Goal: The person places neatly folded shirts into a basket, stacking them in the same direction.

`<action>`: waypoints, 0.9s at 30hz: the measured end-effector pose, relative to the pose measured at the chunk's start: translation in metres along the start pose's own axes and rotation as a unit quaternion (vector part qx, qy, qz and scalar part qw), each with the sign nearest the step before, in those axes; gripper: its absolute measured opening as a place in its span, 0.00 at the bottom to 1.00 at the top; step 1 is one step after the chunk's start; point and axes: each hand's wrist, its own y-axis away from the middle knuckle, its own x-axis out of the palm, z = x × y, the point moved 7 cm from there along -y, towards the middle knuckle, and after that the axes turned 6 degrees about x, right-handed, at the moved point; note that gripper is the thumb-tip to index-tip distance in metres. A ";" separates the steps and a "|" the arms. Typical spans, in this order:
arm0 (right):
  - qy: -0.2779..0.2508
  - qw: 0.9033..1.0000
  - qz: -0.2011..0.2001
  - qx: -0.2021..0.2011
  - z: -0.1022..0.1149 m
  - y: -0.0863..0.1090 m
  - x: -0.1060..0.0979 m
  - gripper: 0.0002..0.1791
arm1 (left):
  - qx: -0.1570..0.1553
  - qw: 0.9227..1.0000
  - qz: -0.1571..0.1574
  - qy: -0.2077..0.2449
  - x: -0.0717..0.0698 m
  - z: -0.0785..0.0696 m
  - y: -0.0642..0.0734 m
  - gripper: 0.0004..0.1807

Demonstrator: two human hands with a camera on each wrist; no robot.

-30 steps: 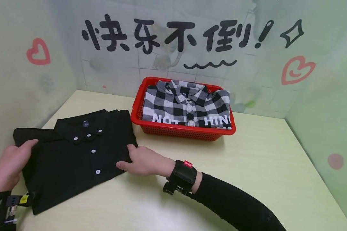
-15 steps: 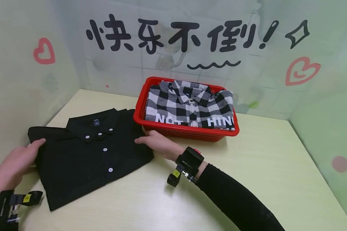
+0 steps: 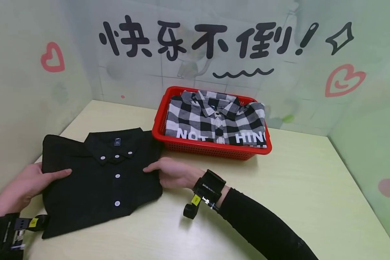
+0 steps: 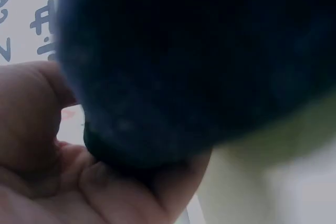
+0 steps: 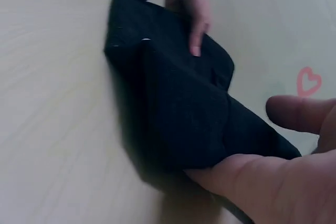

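Observation:
A folded black button-up shirt (image 3: 99, 187) with white buttons lies collar-up between my hands, at the left in the head view. My left hand (image 3: 35, 182) grips its left side, the thumb on top and the fingers beneath. In the left wrist view, dark cloth (image 4: 173, 66) fills most of the picture above the curled fingers (image 4: 121, 192). My right hand (image 3: 177, 172) holds the right edge, thumb over the cloth. The right wrist view has the fingers (image 5: 247, 177) under the shirt (image 5: 189, 114), which bends and stands partly off the table, with a shadow below.
Behind the shirt's right corner stands a red plastic basket (image 3: 211, 148) holding a folded black-and-white checked shirt (image 3: 198, 117). The pale table (image 3: 295, 187) meets printed walls (image 3: 370, 126) at the back and both sides.
My right hand has shifted from the shirt's lower right to higher on its right edge. My left thumb reaches further onto the cloth. The shirt's right side has drawn inward, and the view has shifted slightly.

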 end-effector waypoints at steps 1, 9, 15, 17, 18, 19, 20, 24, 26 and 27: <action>-0.022 1.000 0.004 0.004 0.000 0.000 0.000 0.25 | 0.010 1.000 0.003 -0.001 0.000 0.001 -0.001 0.41; -0.064 0.996 -0.057 0.000 0.008 -0.008 -0.016 0.23 | 0.015 0.998 0.053 0.041 0.003 0.007 0.000 0.47; -0.033 0.994 -0.095 0.032 0.004 -0.017 -0.016 0.14 | -0.019 0.984 0.066 0.163 0.019 -0.002 0.001 0.36; -0.023 0.994 -0.101 0.036 0.003 -0.019 -0.013 0.12 | -0.029 0.981 0.055 0.182 0.020 -0.004 0.002 0.30; -0.016 0.994 -0.106 0.035 0.003 -0.021 -0.012 0.11 | -0.028 0.980 0.050 0.188 0.020 -0.004 0.003 0.29; -0.009 0.993 -0.110 0.034 0.003 -0.022 -0.011 0.10 | -0.029 0.980 0.045 0.193 0.021 -0.005 0.003 0.26; 0.000 0.993 -0.113 0.032 0.003 -0.024 -0.010 0.10 | -0.029 0.978 0.040 0.204 0.021 -0.005 0.003 0.25; 0.044 0.991 -0.126 0.024 0.001 -0.028 -0.005 0.07 | -0.021 0.971 0.038 0.233 0.026 -0.008 0.001 0.22; 0.067 0.990 -0.125 0.018 0.001 -0.029 -0.002 0.07 | -0.024 0.967 0.042 0.249 0.029 -0.009 0.000 0.22; 0.078 0.989 -0.124 0.014 0.002 -0.029 0.000 0.07 | -0.024 0.966 0.045 0.252 0.030 -0.010 0.000 0.22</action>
